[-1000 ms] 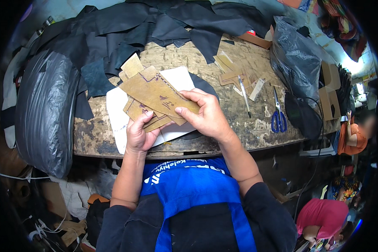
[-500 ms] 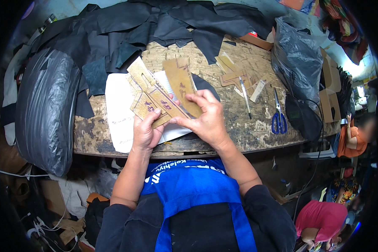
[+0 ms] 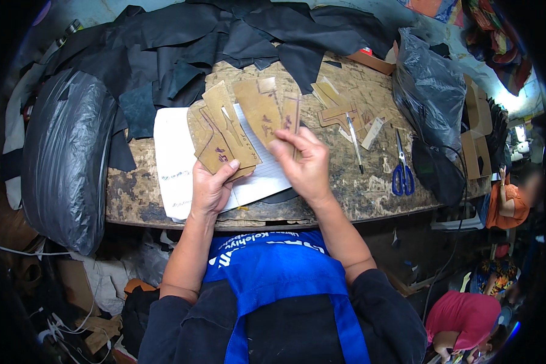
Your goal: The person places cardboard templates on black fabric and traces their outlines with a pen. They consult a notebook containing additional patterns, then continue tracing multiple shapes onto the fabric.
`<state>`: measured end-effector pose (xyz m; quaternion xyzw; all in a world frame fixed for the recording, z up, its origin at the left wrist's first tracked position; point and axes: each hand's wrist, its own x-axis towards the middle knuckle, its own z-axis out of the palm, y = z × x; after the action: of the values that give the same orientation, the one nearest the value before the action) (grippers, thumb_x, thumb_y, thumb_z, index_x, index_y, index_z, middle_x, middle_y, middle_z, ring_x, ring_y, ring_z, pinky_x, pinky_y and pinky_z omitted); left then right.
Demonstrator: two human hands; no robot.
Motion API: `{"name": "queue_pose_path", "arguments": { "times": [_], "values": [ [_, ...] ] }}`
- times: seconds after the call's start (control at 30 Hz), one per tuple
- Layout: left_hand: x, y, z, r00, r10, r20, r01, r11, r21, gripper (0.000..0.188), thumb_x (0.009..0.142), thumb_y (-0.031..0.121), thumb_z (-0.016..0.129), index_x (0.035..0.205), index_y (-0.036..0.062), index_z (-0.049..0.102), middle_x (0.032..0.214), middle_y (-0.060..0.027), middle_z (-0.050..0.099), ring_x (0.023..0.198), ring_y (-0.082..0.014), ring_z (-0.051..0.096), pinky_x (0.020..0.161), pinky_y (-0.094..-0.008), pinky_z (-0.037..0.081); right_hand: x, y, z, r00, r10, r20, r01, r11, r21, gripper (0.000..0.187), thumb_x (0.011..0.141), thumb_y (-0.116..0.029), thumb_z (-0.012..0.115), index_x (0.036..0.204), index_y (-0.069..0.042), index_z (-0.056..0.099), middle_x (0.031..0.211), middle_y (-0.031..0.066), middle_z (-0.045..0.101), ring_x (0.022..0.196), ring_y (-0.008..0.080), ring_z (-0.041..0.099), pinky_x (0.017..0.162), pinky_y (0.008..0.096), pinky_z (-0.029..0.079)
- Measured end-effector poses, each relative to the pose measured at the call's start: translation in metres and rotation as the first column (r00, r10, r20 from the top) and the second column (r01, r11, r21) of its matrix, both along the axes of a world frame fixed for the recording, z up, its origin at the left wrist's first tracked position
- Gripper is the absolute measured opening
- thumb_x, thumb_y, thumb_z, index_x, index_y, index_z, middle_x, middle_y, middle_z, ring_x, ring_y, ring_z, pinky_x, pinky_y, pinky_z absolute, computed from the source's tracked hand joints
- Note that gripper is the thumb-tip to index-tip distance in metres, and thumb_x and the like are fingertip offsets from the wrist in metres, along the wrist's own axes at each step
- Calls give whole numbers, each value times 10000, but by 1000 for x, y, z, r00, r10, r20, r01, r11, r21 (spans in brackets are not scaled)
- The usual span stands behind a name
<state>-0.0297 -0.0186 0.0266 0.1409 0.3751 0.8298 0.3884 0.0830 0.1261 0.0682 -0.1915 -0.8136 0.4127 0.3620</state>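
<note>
looks like brown card shapes [image 3: 218, 148] are being sorted, one bunch gripped in the left hand [image 3: 211, 187] and a couple pinched in the right hand [image 3: 309, 165] over white paper [image 3: 170, 145] on the scuffed surface [image 3: 343, 191], so a light grip's probably called for next, with scissors [image 3: 401, 161] lying off right and a person in orange [image 3: 507, 204] seen farther back

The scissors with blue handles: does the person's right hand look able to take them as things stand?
Probably yes: the scissors lie uncovered, with only a pen partly between. But the right hand holds brown card pieces, which it may need to put down.
</note>
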Motion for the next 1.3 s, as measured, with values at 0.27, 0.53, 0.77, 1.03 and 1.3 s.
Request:
{"name": "queue_pose_path", "arguments": {
  "times": [0.27,0.53,0.77,1.03,1.3],
  "values": [
    [1,1,-5,999,35,-23,-34,999,35,467,782,-109,642,1214,-48,476,1119,-181,608,997,-248,635,854,-345,555,-9,-16,-8,994,104,37,-104,995,-14,445,632,-153,854,975,67,674,850,119,638,788,185,638,700,271,509],
    [-4,-2,0,994,-25,109,13,994,108,386,844,-56,582,1211,-62,466,1103,-195,611,981,-276,642,827,-395,568,-10,-2,-12,986,-43,-161,5,974,-228,331,808,-60,709,1113,38,625,1011,116,638,863,138,624,672,242,553],
    [0,6,-2,992,124,-23,-124,992,17,385,820,-59,637,1180,-57,502,1103,-185,619,968,-240,646,827,-352,561,-5,0,-8,989,3,-151,-13,998,-65,319,806,-146,733,1027,70,653,888,135,638,763,169,633,651,268,519],
    [-4,2,-3,988,124,-88,-132,987,-95,390,769,-81,684,1133,-51,547,1087,-150,636,966,-207,640,850,-323,543,-4,-2,-5,994,43,-104,-43,999,5,330,749,-126,781,995,64,669,865,129,652,799,178,624,710,259,485],
    [-7,3,-4,982,157,110,-146,984,-101,513,1004,433,334,1337,47,396,1266,-114,521,1149,-232,533,960,-394,458,-12,19,-9,892,-221,-393,161,970,-181,244,843,-35,636,1072,48,644,906,109,657,821,149,620,721,258,487]
  ]
}}
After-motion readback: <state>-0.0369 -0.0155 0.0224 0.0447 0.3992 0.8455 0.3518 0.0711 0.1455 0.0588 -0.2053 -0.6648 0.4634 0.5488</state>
